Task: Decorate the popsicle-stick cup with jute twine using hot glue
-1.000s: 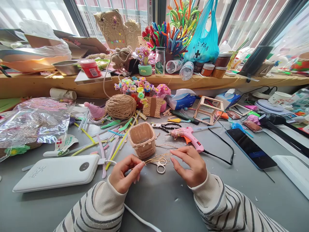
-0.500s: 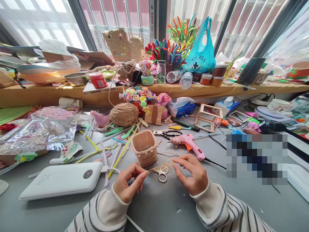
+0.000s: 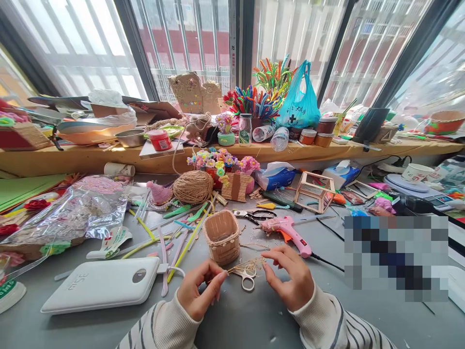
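Observation:
My left hand (image 3: 199, 289) pinches the thin straw-coloured stems of a dried flower sprig (image 3: 244, 266) between thumb and forefinger. At the sprig's fine, branching tips, my right hand (image 3: 289, 277) has its thumb and forefinger loosely closed around the end. Small scissors with white handles (image 3: 248, 283) lie on the table beneath the sprig, partly covered by it. Just behind my left hand stands a small square woven basket (image 3: 222, 240) with a braided rim; its visible inside holds nothing. A pink glue gun (image 3: 286, 230) lies beyond my right hand.
A white power bank (image 3: 100, 286) with a cable sits at the left. Behind the basket are black-handled scissors (image 3: 265, 215), a ball of twine (image 3: 193, 187) and a wooden stick frame (image 3: 314, 192). Pipe cleaners and strips lie left of the basket. A crowded ledge (image 3: 203, 157) runs along the window.
The view has tilted up, so everything sits lower in the picture. My hands keep hold of the sprig at both ends, with hardly any movement relative to the table.

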A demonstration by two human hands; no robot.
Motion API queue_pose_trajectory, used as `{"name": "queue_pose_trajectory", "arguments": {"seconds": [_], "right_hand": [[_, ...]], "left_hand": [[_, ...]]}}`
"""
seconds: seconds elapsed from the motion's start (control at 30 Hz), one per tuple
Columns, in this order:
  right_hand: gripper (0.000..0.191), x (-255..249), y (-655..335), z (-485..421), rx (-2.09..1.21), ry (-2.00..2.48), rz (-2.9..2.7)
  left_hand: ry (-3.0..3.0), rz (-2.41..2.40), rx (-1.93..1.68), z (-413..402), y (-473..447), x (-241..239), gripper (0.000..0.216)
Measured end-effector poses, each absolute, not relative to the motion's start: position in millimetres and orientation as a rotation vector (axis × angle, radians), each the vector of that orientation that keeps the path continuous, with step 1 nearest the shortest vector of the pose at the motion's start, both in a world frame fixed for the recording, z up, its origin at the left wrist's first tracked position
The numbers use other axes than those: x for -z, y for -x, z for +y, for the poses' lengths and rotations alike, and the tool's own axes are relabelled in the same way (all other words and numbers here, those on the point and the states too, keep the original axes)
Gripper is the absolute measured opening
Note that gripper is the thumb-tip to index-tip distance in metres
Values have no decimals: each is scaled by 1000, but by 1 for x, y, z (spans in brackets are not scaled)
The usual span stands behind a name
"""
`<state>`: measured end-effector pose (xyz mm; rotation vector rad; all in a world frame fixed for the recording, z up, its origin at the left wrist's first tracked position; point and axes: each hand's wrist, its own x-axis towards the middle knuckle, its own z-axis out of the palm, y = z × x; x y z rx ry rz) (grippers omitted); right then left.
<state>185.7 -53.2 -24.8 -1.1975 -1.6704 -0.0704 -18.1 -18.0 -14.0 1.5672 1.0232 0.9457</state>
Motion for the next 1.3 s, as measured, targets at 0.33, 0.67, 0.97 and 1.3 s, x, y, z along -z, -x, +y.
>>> {"name": "queue_pose_trajectory", "arguments": {"seconds": [0.33, 0.67, 0.97, 1.3], "right_hand": [[13, 26, -185, -53, 45, 1205, -1676], [14, 26, -184, -54, 44, 1211, -1675], [15, 26, -184, -54, 31, 1213, -1687], [16, 25, -184, -55, 25, 1204, -1681]], "left_hand": [[-1578, 1008, -954, -16, 18, 18, 31], [-1580, 1000, -958, -14, 19, 21, 31], [-1569, 992, -941, -14, 19, 20, 32], [-1570, 996, -944, -14, 19, 22, 33]]}}
